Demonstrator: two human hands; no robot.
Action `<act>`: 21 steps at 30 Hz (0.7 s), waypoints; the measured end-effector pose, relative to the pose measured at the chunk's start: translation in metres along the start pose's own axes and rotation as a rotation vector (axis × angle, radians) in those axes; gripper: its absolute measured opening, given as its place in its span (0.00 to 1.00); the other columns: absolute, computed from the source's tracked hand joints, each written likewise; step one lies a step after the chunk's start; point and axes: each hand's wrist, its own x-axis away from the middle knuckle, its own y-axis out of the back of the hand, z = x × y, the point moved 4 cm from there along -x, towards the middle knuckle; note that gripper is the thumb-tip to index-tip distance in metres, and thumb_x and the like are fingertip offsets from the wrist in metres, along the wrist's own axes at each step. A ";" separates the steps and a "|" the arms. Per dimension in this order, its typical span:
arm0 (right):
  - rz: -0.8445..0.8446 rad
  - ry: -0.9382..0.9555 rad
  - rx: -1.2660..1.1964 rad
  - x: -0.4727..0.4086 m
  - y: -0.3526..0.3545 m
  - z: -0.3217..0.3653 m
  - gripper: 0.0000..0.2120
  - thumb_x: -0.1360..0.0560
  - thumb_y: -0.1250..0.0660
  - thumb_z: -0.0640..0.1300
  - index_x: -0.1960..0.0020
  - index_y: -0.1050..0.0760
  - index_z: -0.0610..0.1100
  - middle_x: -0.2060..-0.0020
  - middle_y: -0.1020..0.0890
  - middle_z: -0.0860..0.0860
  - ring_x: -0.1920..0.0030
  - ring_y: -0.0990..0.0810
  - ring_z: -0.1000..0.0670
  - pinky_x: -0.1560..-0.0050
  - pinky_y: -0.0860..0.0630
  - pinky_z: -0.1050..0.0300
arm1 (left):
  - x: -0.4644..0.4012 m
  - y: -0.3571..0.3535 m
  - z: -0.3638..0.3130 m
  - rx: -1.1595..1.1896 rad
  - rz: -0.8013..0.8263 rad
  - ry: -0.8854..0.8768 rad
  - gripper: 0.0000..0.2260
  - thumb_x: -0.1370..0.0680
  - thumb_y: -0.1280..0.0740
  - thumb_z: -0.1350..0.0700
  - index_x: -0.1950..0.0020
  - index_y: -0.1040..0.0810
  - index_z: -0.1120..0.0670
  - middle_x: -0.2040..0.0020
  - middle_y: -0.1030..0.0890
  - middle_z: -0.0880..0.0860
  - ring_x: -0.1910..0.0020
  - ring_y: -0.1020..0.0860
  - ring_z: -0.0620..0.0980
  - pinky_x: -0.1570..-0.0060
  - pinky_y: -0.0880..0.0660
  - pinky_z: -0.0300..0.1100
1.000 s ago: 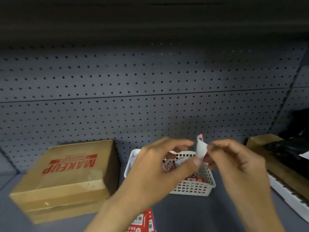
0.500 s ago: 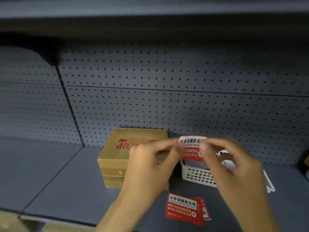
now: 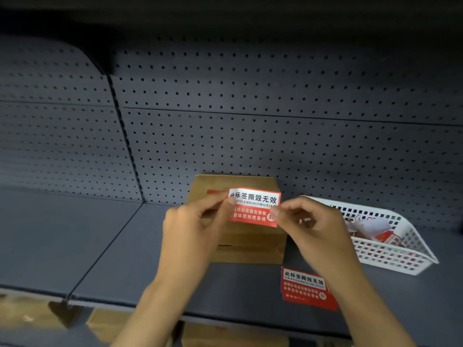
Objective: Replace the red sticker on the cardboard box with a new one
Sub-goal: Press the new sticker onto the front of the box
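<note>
Red sticker (image 3: 253, 207) pinched at both side edges, left hand (image 3: 198, 226) and right hand (image 3: 309, 221), stretched flat, probably for lining up on the box (image 3: 250, 244) right behind.

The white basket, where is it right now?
In the head view, the white basket sits on the shelf at the right, beside the cardboard box.

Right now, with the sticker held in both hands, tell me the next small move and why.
Probably lower the red sticker onto the top of the cardboard box and press it flat. The left hand and right hand pinch its side edges, holding it face-up in front of the box, not yet stuck. Whether its backing is off cannot be told.
</note>
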 end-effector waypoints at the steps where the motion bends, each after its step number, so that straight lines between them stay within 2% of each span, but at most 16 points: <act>1: 0.003 -0.007 0.010 0.001 -0.006 -0.006 0.04 0.28 0.26 0.50 0.60 0.16 0.52 0.63 0.14 0.56 0.59 0.17 0.58 0.59 0.25 0.72 | 0.001 0.001 0.007 -0.092 -0.025 -0.043 0.06 0.25 0.29 0.48 0.50 0.14 0.43 0.61 0.14 0.36 0.63 0.16 0.40 0.61 0.19 0.38; 4: -0.022 -0.029 0.057 0.007 -0.021 -0.027 0.04 0.27 0.27 0.51 0.60 0.17 0.52 0.62 0.14 0.59 0.59 0.18 0.59 0.58 0.25 0.70 | 0.009 -0.003 0.029 -0.246 -0.044 -0.120 0.06 0.25 0.28 0.47 0.53 0.13 0.47 0.63 0.13 0.43 0.66 0.17 0.44 0.67 0.20 0.47; 9: -0.067 -0.093 0.064 0.022 -0.042 -0.058 0.05 0.27 0.26 0.51 0.59 0.17 0.51 0.61 0.15 0.60 0.59 0.17 0.57 0.57 0.21 0.62 | 0.023 -0.010 0.064 -0.396 0.022 -0.163 0.08 0.25 0.28 0.48 0.56 0.15 0.51 0.61 0.15 0.47 0.61 0.20 0.49 0.68 0.25 0.42; 12: -0.079 -0.104 0.097 0.031 -0.057 -0.072 0.06 0.27 0.27 0.52 0.58 0.17 0.50 0.63 0.14 0.57 0.59 0.17 0.58 0.56 0.19 0.57 | 0.028 -0.013 0.082 -0.487 0.039 -0.189 0.08 0.25 0.28 0.48 0.57 0.15 0.53 0.59 0.19 0.50 0.59 0.25 0.53 0.66 0.30 0.41; 16: -0.123 -0.040 0.222 0.038 -0.072 -0.085 0.09 0.27 0.28 0.56 0.59 0.19 0.51 0.62 0.16 0.58 0.61 0.17 0.57 0.59 0.19 0.53 | 0.028 -0.016 0.100 -0.590 0.040 -0.220 0.11 0.25 0.28 0.47 0.59 0.15 0.54 0.62 0.21 0.50 0.57 0.29 0.54 0.68 0.25 0.47; 21: -0.214 0.010 0.270 0.042 -0.079 -0.089 0.07 0.27 0.27 0.55 0.59 0.19 0.52 0.61 0.18 0.59 0.63 0.18 0.56 0.63 0.20 0.54 | 0.025 -0.019 0.105 -0.639 0.006 -0.298 0.13 0.23 0.30 0.46 0.62 0.16 0.52 0.65 0.22 0.50 0.61 0.30 0.53 0.70 0.28 0.47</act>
